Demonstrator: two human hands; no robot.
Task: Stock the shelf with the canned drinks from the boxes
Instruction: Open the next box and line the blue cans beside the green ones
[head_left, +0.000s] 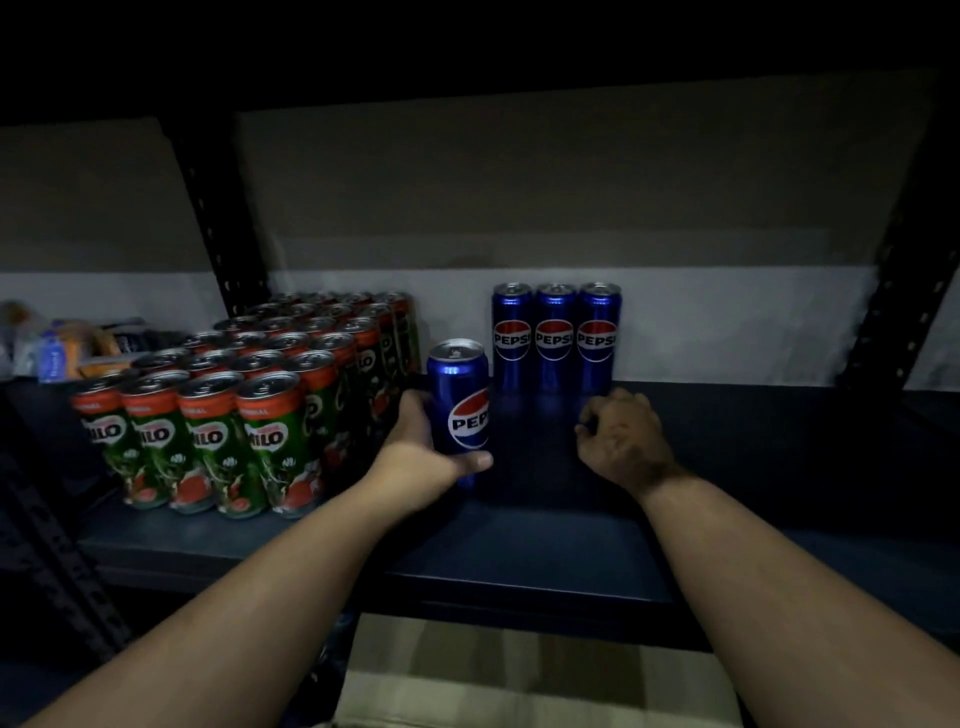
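Head view, looking down and forward onto a dark shelf (545, 540) across the middle of the frame. Left hand (426, 457) wrapped round a blue Pepsi can (460, 410), thumb across the front low down, fingers behind on the can's left side. Can upright, long axis vertical, tilted a touch, base at or just above the shelf board; contact hard to call in this light. Right hand (623, 436) loosely curled, knuckles up, apparently holding nothing, resting or hovering over bare shelf right of centre.

Now the relation that counts: row of three Pepsi cans (556, 338) standing at the back wall, above and to the right of the held can in the frame, so further in on the shelf. Open board in front of that row, between the two hands. Left hand clearly the one in charge; right hand nearer the row but idle. Likely next: slide or set the held can back and rightward, in line with the row or in front of it.

Look of the can: slim, tall, glossy blue, red-white-blue globe with white lettering facing the camera, silver top with pull tab. Block of green Milo cans (249, 410) packed tight just left of the left hand, so little room that side. Cardboard box (467, 675) below the shelf edge, bottom centre.
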